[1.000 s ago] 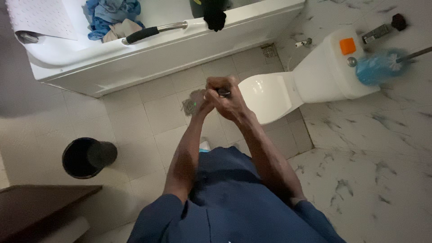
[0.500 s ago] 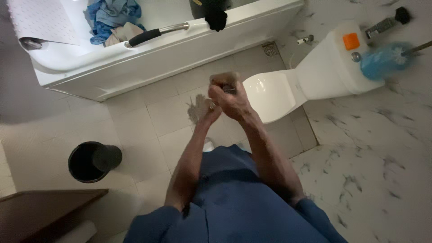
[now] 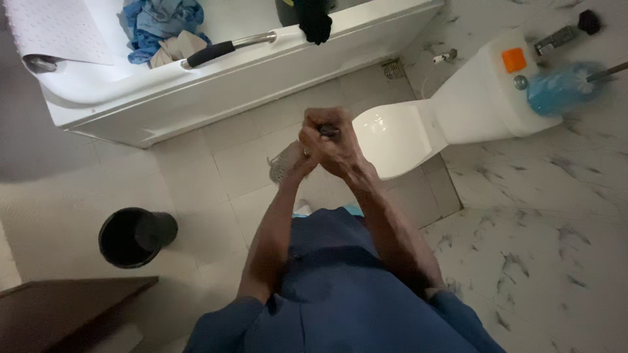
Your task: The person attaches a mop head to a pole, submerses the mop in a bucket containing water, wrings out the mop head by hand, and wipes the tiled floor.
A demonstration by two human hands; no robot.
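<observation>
Both my hands are closed around the top of a dark mop handle (image 3: 328, 131), seen almost end-on. My right hand (image 3: 340, 149) wraps over the handle; my left hand (image 3: 306, 151) grips beside and just under it. Below them the grey stringy mop head (image 3: 282, 165) rests on the pale floor tiles, partly hidden by my left wrist. The white toilet bowl (image 3: 392, 134), lid down, is just to the right of my hands.
A white bathtub (image 3: 216, 82) holds blue and beige cloths (image 3: 160, 19), a black-gripped bar and a dotted mat. A black bin (image 3: 131, 236) stands on the floor to the left. A blue toilet brush (image 3: 556, 88) and an orange item sit by the cistern. Brown furniture (image 3: 65, 307) is at lower left.
My clasped hands shifted slightly up then back down on the handle, and the mop head slid a little over the tiles. The view moved slightly.
</observation>
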